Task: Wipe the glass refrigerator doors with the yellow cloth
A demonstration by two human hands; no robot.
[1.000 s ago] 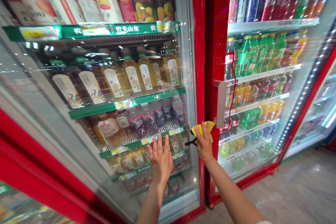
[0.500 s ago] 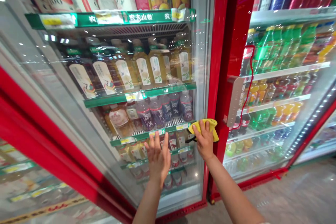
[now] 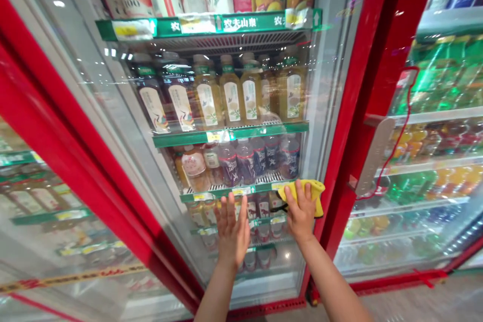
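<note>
My right hand (image 3: 301,214) presses a folded yellow cloth (image 3: 318,200) against the glass door (image 3: 271,284) of a drinks fridge, close to its right red frame. The fingers lie spread over the cloth, and a dark strap (image 3: 278,208) sticks out on its left side. To the left, my left hand (image 3: 232,236) is raised with fingers stretched and nothing in it. It is in front of the lower shelves; whether it touches the glass I cannot tell. Behind the glass, bottled drinks (image 3: 232,98) stand in rows on shelves with green edge strips (image 3: 234,133).
A second fridge with lit shelves (image 3: 426,161) of bottles stands at the right, with a metal handle (image 3: 375,156) and a hanging red cord (image 3: 396,143) beside it. Another glass-fronted fridge (image 3: 37,241) is at the left. Grey floor (image 3: 407,307) shows at the bottom right.
The view has turned left, so the fridges appear further right. My right hand and the cloth stay by the right frame, slightly lower against the shelf strip. My left hand remains raised and open.
</note>
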